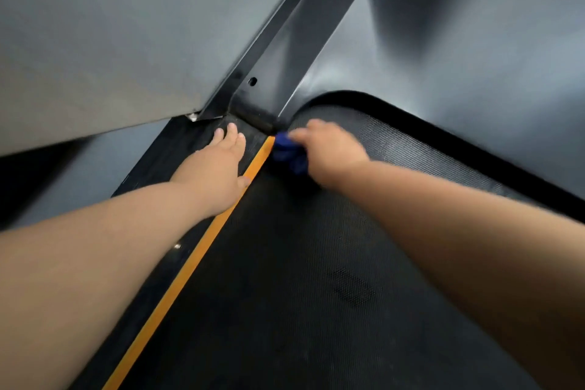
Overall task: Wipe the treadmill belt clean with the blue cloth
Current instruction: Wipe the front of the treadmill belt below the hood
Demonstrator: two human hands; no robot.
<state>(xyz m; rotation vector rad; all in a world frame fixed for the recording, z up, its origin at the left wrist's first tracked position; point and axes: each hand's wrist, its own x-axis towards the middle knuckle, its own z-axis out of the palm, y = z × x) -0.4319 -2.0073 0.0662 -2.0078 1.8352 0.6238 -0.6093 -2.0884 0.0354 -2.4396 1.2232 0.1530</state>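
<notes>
Blue cloth [289, 153] on treadmill belt [316, 263], at far end of orange stripe [196, 260].
Right hand [329, 149] (blurred) grips cloth bunched, just right of stripe's far end. Left hand [218, 168] lies flat, fingers straight, on side rail [177, 149] just left of stripe, holding nothing. Cloth prob. light, soft, floppy: best wadded in palm & pressed down; textured belt likely drags on it. Count: 1 cloth, 1 belt, 1 stripe, 2 hands.

**Cloth at the belt's far corner**

My right hand [329, 149] grips the bunched blue cloth [289, 153] on the belt [300, 263], at the far end of the orange stripe [190, 263]. My left hand [218, 165] rests flat on the side rail [180, 149], fingers straight.
</notes>
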